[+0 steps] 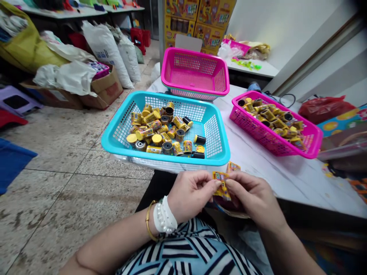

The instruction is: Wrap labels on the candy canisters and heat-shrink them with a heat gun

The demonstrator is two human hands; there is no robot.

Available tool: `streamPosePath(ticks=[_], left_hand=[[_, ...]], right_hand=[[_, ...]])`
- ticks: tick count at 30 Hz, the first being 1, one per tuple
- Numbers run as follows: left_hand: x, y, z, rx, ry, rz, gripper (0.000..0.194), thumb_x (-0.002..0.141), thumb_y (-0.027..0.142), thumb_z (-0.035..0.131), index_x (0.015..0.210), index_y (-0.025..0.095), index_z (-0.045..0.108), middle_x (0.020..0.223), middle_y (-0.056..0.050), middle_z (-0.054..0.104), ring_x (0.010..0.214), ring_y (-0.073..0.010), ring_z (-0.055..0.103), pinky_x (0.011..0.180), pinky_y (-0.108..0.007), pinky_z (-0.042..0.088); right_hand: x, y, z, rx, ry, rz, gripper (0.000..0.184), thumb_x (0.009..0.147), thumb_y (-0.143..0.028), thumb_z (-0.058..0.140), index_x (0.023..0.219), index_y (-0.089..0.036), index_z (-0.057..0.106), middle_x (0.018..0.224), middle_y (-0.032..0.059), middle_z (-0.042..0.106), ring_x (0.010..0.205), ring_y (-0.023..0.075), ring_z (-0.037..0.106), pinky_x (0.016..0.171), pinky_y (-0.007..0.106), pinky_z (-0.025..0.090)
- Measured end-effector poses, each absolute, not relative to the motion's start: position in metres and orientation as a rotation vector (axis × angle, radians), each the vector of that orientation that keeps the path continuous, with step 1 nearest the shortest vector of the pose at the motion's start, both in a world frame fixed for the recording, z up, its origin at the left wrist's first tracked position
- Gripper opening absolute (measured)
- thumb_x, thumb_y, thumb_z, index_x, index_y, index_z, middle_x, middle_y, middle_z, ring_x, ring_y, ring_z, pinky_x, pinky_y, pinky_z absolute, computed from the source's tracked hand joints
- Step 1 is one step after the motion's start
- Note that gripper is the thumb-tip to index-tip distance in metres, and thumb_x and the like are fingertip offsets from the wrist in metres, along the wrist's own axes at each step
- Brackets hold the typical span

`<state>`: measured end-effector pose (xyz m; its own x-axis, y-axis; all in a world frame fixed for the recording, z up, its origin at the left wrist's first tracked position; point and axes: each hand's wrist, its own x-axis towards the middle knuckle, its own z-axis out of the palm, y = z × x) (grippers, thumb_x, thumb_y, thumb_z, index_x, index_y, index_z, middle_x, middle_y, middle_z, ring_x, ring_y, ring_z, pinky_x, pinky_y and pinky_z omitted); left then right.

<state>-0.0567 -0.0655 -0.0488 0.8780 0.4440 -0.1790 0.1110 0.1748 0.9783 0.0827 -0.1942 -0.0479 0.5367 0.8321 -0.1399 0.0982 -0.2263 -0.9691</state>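
Observation:
Between my two hands is a small yellow printed label (pixel 221 185), held just off the table's front edge. My left hand (pixel 191 193) pinches its left side between thumb and fingers. My right hand (pixel 254 194) pinches the right side the same way. Behind my right fingertips, another printed label (pixel 233 167) lies at the table edge. Ahead of my hands stands a turquoise basket (pixel 172 159) with several small yellow and black canisters (pixel 155 126) heaped inside. To the right, a pink basket (pixel 311 147) holds more yellow canisters (pixel 272 116).
Another pink basket (pixel 197 82), stacked on a turquoise one, stands behind. Printed cartons (pixel 210 23) rise at the back. A red plastic bag (pixel 325 109) lies at the right. White sacks (pixel 104 49), cardboard boxes (pixel 104 89) and a purple stool (pixel 18 99) occupy the floor at the left.

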Motion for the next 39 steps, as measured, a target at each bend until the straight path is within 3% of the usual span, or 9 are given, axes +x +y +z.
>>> streamPosePath(ticks=[4,7,10,16,20,25,29,33,39], left_hand=[[-0.067,-0.056,-0.051,1.5,0.558,0.464,0.026,0.091,0.037,0.056,0.074,0.016,0.059,0.057,0.004,0.052,0.046,-0.0067,0.044,0.045,-0.018,0.033],[-0.075,-0.046,-0.048,1.704,0.493,0.487,0.025,0.089,0.029,0.059,0.069,0.015,0.06,0.058,0.003,0.051,0.053,-0.0073,0.043,0.051,-0.02,0.032],[-0.081,-0.037,-0.043,1.796,0.366,0.413,0.022,0.088,0.025,0.06,0.068,0.014,0.062,0.058,0.003,0.051,0.054,-0.0071,0.042,0.051,-0.02,0.03],[-0.079,-0.042,-0.047,1.393,0.448,0.581,0.027,0.082,0.039,0.069,0.092,0.015,0.061,0.071,0.002,0.056,0.057,-0.0087,0.048,0.052,-0.021,0.037],[-0.081,-0.047,-0.049,1.489,0.516,0.607,0.021,0.079,0.034,0.072,0.082,0.014,0.065,0.071,0.0,0.057,0.062,-0.0101,0.049,0.057,-0.023,0.039],[-0.091,-0.031,-0.038,1.814,0.401,0.484,0.018,0.083,0.023,0.064,0.068,0.014,0.064,0.061,0.003,0.051,0.057,-0.0085,0.042,0.053,-0.023,0.031],[-0.093,-0.02,-0.029,1.988,0.249,0.394,0.015,0.082,0.018,0.064,0.068,0.014,0.066,0.057,0.005,0.048,0.054,-0.0074,0.038,0.052,-0.023,0.027],[-0.094,-0.011,-0.025,2.035,0.272,0.416,0.019,0.082,0.018,0.063,0.064,0.014,0.063,0.058,0.004,0.047,0.055,-0.0074,0.039,0.052,-0.022,0.028],[-0.095,-0.009,-0.022,1.813,0.451,0.572,0.018,0.085,0.026,0.064,0.07,0.016,0.064,0.063,0.001,0.057,0.056,-0.0089,0.047,0.052,-0.022,0.034]], right_hand=[[0.075,-0.176,-0.042,-1.74,-0.921,0.676,0.032,0.092,-0.042,0.061,0.071,-0.018,0.062,0.054,-0.0015,0.059,0.046,0.0095,0.05,0.043,0.02,0.04],[0.083,-0.166,-0.031,-1.71,-1.113,0.577,0.022,0.09,-0.037,0.064,0.101,-0.019,0.069,0.085,0.0047,0.072,0.071,0.0151,0.066,0.062,0.024,0.054],[0.09,-0.156,-0.017,-1.697,-1.427,0.622,0.036,0.086,-0.031,0.07,0.121,-0.024,0.067,0.098,0.0052,0.074,0.078,0.0161,0.068,0.068,0.026,0.057],[0.071,-0.143,-0.02,-1.649,-1.126,0.395,0.005,0.083,-0.025,0.074,0.087,-0.023,0.073,0.078,0.0004,0.073,0.067,0.014,0.068,0.062,0.024,0.056],[0.059,-0.143,-0.034,-1.552,-0.944,0.326,0.007,0.08,-0.023,0.077,0.084,-0.024,0.07,0.079,-0.0016,0.071,0.07,0.0122,0.067,0.064,0.021,0.057],[0.07,-0.146,-0.022,-1.63,-1.286,0.52,0.019,0.085,-0.024,0.073,0.104,-0.026,0.07,0.088,-0.0009,0.073,0.078,0.0131,0.068,0.072,0.023,0.055],[0.075,-0.14,-0.007,-1.697,-1.59,0.554,0.012,0.091,-0.025,0.064,0.081,-0.021,0.069,0.072,-0.0015,0.069,0.065,0.011,0.063,0.062,0.022,0.048],[0.069,-0.134,-0.008,-1.718,-1.648,0.502,0.009,0.092,-0.027,0.063,0.087,-0.021,0.067,0.074,-0.0024,0.068,0.064,0.0104,0.061,0.061,0.023,0.046],[0.062,-0.137,-0.021,-1.724,-1.565,0.172,0.02,0.092,-0.024,0.061,0.072,-0.02,0.062,0.06,-0.0045,0.058,0.052,0.0083,0.051,0.052,0.022,0.039]])
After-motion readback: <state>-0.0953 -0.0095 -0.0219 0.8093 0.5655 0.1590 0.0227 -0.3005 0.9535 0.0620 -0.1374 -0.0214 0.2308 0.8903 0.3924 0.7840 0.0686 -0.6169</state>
